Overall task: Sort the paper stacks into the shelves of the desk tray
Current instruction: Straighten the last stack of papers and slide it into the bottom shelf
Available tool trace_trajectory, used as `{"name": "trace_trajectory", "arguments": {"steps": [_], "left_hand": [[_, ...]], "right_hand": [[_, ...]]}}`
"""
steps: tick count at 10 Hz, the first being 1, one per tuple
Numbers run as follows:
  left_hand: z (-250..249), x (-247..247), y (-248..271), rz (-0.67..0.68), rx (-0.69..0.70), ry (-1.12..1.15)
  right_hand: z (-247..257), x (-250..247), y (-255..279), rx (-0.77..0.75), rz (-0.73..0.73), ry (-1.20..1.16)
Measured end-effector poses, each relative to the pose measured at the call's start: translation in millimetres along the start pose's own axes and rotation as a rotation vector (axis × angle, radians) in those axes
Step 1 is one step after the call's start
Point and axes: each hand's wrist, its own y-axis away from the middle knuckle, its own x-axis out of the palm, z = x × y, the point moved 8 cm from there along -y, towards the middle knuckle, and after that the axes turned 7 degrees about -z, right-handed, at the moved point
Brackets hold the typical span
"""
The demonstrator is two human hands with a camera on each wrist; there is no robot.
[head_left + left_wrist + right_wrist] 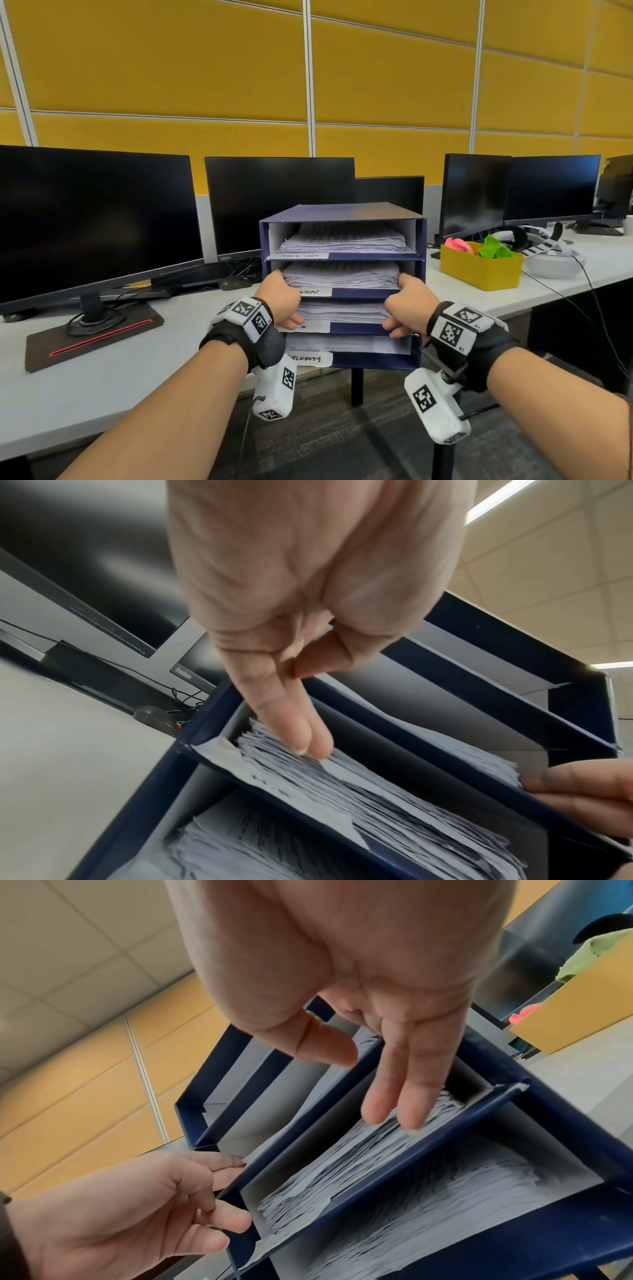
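1. Squaring a stack [340,274] in the second shelf from the top of the tray [342,214], which stands on the tabletop [102,370] between the monitors.
2. Left hand [279,301] and right hand [407,305] press the stack's two ends, fingers straight, gripping nothing.
3. All four shelves hold paper; sorting looks nearly done.
4. Next: push the stack fully in, evenly from both sides.

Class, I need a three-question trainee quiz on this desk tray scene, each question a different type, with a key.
1. True or false: every shelf of the desk tray holds paper.
2. Which shelf, counting from the top, holds the stack that the left hand and right hand flank? A first, B second, C fourth.
3. Fill in: beside the tray stands a ___ box.

Key: 1 true; 2 B; 3 yellow.
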Motion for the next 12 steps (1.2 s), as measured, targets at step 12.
{"name": "trace_trajectory", "arguments": {"steps": [12], "left_hand": [[-48.6,-28.8,-9.0,-0.107,0.222,-0.432]], "right_hand": [[62.8,-32.3,12.3,-0.419,-0.137,0.579]]}}
